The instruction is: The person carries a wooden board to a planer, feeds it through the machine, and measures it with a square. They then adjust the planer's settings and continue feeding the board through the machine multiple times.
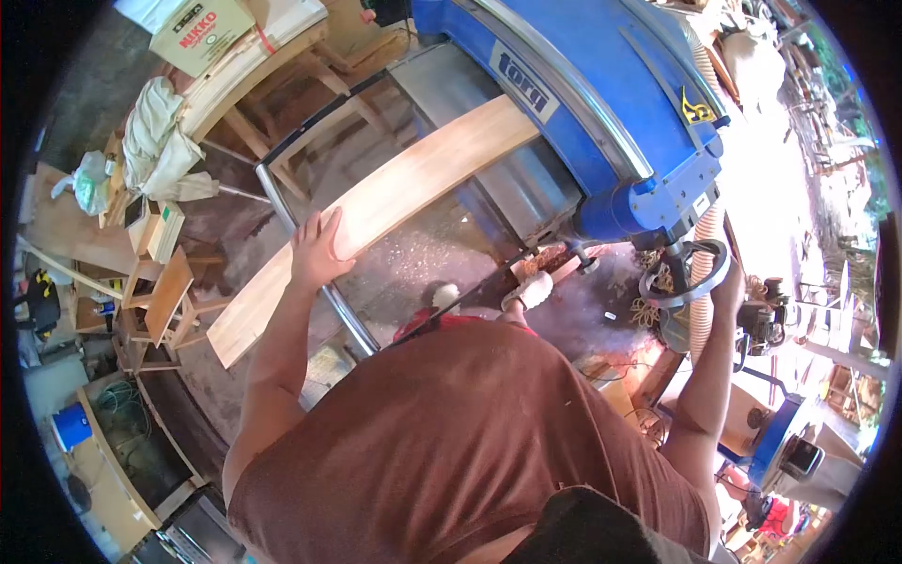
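Observation:
A long, pale wooden board (423, 183) lies slanting across the view, its far end at the front of a blue planer (601, 103) marked "torq". My left hand (319, 252) rests on top of the board near its middle, fingers spread and thumb apart. Beneath the board, near that hand, runs a shiny metal roller bar (346, 320). At the planer's right side, my right hand (729, 282) is at the rim of a grey handwheel (686, 274) and appears closed on it, with most of its fingers hidden. The board's far end meets the blue hood.
Wood shavings (413, 258) litter the floor below the board. A ribbed hose (702, 324) hangs behind the handwheel. At upper left, a cardboard box (199, 36) stands on a wooden bench, near a draped cloth (155, 127). A small wooden stool (169, 296) stands at left.

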`<act>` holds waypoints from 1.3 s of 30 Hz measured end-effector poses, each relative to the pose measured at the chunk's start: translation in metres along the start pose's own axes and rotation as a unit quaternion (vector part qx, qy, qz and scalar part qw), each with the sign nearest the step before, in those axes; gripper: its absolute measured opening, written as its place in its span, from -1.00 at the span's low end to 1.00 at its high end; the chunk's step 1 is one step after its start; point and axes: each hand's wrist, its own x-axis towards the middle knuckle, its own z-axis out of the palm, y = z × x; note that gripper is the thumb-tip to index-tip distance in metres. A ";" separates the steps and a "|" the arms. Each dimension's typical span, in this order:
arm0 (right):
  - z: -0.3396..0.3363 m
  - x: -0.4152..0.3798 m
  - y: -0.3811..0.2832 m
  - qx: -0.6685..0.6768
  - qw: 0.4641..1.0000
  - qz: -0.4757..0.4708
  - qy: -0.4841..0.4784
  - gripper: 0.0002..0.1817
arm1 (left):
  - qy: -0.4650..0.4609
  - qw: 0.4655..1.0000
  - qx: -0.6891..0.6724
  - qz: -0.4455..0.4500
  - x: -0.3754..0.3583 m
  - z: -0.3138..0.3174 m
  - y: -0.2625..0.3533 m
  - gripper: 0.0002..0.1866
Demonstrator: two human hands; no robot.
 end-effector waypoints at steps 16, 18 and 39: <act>0.041 -0.101 -0.007 -0.009 0.997 -0.069 -0.019 -0.65 | -0.003 1.000 -0.021 -0.006 -0.003 -0.004 0.013 0.06; 0.116 -0.108 0.011 -0.022 0.978 -0.207 0.003 -0.61 | -0.005 1.000 -0.018 -0.014 -0.001 -0.004 0.011 0.07; -0.040 -0.074 -0.044 -0.016 0.999 0.020 0.022 -0.75 | -0.001 1.000 -0.005 0.004 0.001 0.002 0.009 0.04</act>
